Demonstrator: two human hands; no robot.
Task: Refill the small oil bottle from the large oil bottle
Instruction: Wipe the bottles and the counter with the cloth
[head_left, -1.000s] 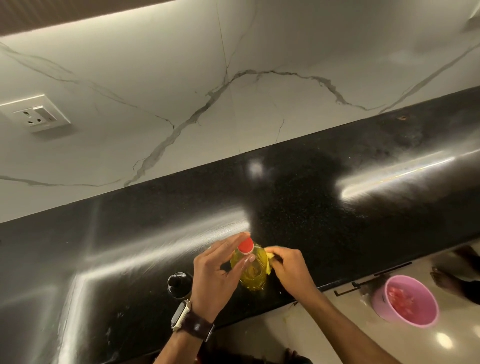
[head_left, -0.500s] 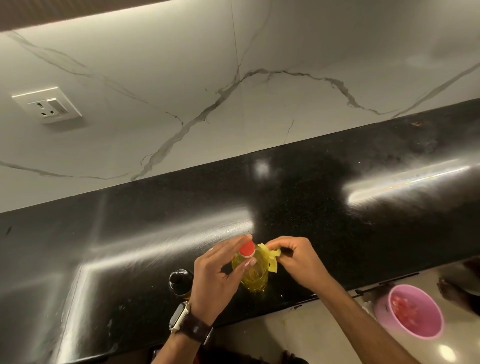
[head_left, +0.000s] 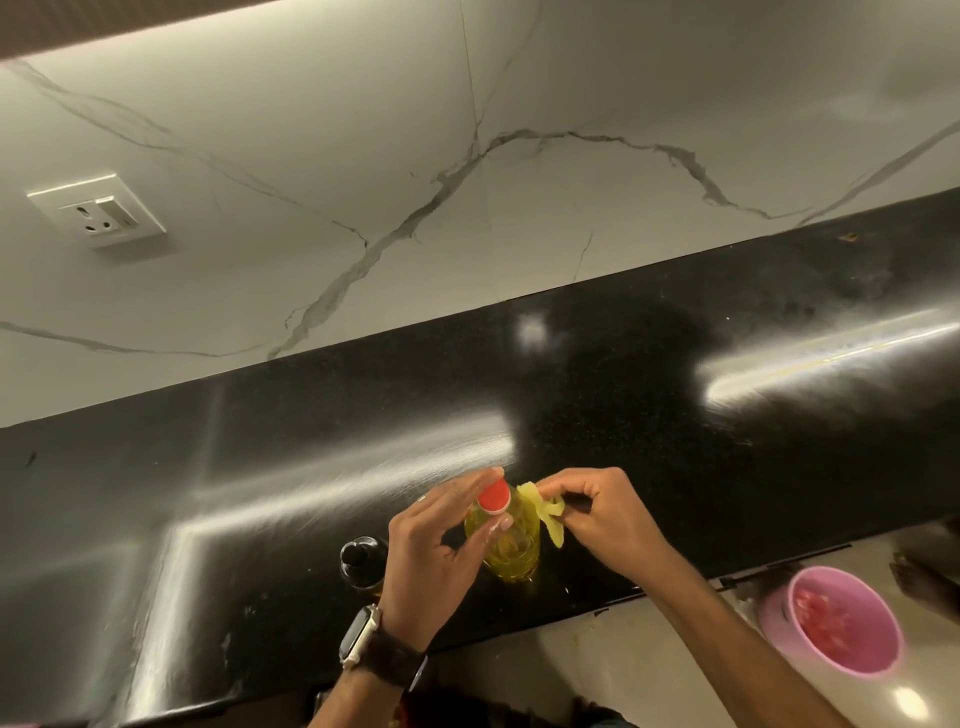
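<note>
The large oil bottle (head_left: 511, 548), clear with yellow oil and a red cap (head_left: 493, 496), stands upright near the front edge of the black counter (head_left: 623, 415). My left hand (head_left: 431, 551) holds its neck just under the cap between thumb and fingers. My right hand (head_left: 597, 519) pinches a yellow plastic strip (head_left: 548, 512) that hangs loose from the bottle's right side. The small oil bottle (head_left: 361, 564), dark with a black top, stands just left of my left hand, partly hidden by it.
A white marble wall with a socket (head_left: 98, 215) backs the counter. Below the counter's front edge, at the lower right, a pink bucket (head_left: 841, 623) sits on the floor, and a person's foot (head_left: 924, 577) shows beside it.
My right hand has pulled the yellow strip further away from the bottle, to the right. The left hand keeps its hold at the neck. The camera has shifted slightly.
</note>
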